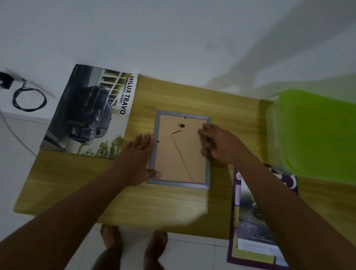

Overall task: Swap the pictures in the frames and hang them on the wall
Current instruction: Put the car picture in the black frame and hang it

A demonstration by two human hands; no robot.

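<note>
Grey rectangular picture frame (180,156) lies face down mid yellow wooden table (86,187), brown backing up, with both hands on it.
Left hand (138,159) is flat, fingers straight along the left rail, thumb on the near-left corner. Right hand (220,145) covers the right rail, fingers bent — gripping or pressing, cannot tell. Glossy car brochure (91,110) lies far left.

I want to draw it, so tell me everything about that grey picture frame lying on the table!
The grey rectangular picture frame lies face down on the yellowish wooden table. Its brown cardboard-looking backing faces up, with a small black hanger near the far end and what looks like a stand folded flat. The left hand rests flat along its left side, thumb on the near corner. The right hand touches its far right edge.
</note>
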